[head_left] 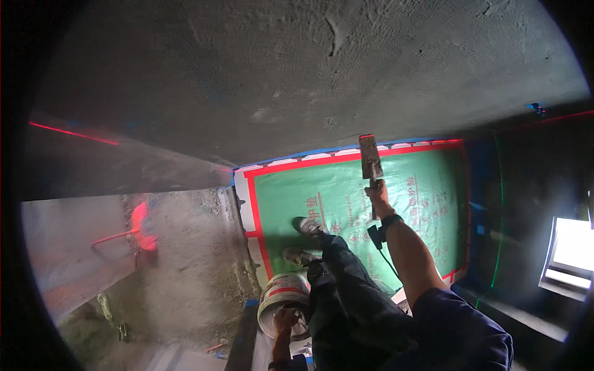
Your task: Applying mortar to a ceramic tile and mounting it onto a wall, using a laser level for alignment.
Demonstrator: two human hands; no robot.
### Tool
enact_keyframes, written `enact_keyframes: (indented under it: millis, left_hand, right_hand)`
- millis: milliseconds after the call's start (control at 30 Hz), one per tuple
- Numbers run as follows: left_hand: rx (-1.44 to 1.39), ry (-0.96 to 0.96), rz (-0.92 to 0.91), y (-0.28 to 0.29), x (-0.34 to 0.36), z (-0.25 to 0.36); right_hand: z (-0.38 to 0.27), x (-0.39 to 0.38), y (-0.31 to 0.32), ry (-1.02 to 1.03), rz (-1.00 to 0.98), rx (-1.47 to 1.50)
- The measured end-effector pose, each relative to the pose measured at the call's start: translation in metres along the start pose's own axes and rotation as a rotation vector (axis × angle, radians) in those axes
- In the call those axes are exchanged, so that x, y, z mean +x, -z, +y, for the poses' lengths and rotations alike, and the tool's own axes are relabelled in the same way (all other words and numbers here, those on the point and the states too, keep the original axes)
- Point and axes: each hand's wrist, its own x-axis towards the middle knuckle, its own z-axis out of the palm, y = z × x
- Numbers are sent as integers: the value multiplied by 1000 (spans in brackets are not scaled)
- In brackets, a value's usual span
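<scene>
My right hand (pixel 378 196), stretched forward, is closed round the handle of a trowel (pixel 370 157). Its long rectangular blade carries grey mortar and points at the foot of the dark plastered wall (pixel 297 80). Whether the blade touches the wall I cannot tell. Lower down, my left hand (pixel 286 320) is curled at the mouth of a bucket (pixel 288 285) with a red band, beside my left leg. What its fingers grip is hidden. A dark strap and a cable sit on my right wrist.
Green printed sheeting (pixel 346 191) edged with red tape (pixel 309 161) covers the floor under my shoes (pixel 303 253). On the left, past a raised ledge (pixel 238 241), a red object (pixel 143 229) lies on rough concrete. A bright window (pixel 570 253) is at right. Red and green laser lines cross the walls.
</scene>
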Motion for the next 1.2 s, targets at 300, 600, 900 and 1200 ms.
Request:
enact_keyframes:
  millis: [300, 600, 900, 1200]
  left_hand:
    - [-24, 1, -73, 3, 8, -29]
    - [-16, -15, -4, -16, 16, -36]
    - [-98, -53, 36, -13, -4, -44]
    - [-231, -151, 19, -18, -91, 18]
  right_hand:
    - [-3, 16, 22, 80, 6, -154]
    - [-16, 12, 19, 23, -3, -112]
    - [-47, -85, 4, -43, -288, 205]
    - [-103, -220, 25, 321, -793, -599]
